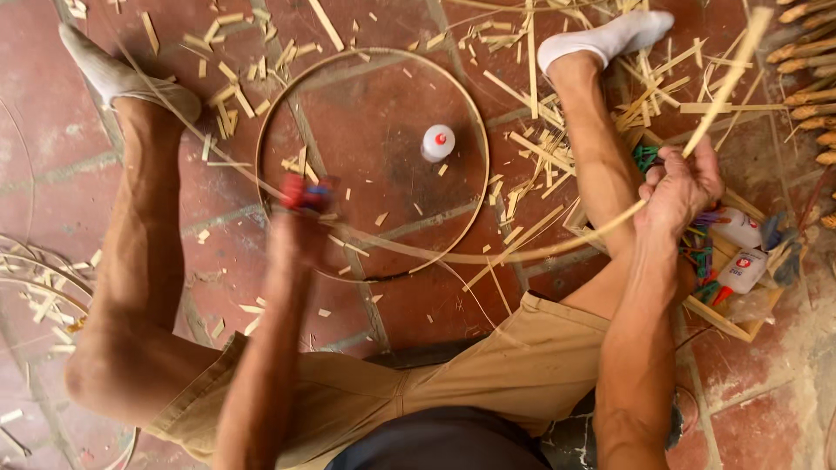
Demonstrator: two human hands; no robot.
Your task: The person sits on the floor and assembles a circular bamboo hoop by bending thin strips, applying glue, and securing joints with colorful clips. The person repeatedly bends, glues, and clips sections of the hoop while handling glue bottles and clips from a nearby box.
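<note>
Head view, person seated on red tile floor [52, 174], legs spread, white socks.

R hand [681, 184], right of centre: fingers curled tight around a long thin bamboo strip [488, 255]. Strip runs from upper right corner down through the fist, then bows left across frame centre toward the L hand.

L hand [300, 228], centre-left, motion-blurred. Seems closed on a small red-and-blue item [306, 193], prob. a clip or clamp; exact finger state cannot tell. Item sits about where the strip's left end meets the bamboo hoop [261, 152].

Hoop lies flat on floor betw. the legs. Small white glue bottle w/ red tip [437, 143] stands inside it, upper right part, apart from the rim.

Wooden tray [730, 324] at right edge, holding more glue bottles and coloured clips. Bamboo offcuts [228, 97] scattered over upper frame.

Risks (judgement):
- Strip under bend; if R grip slackens it could spring back, whip toward leg or face.
- Over-bending a thin strip may crack or splinter it.
- A swinging strip could knock the bottle over.
- Splinters underfoot, socks only.
</note>
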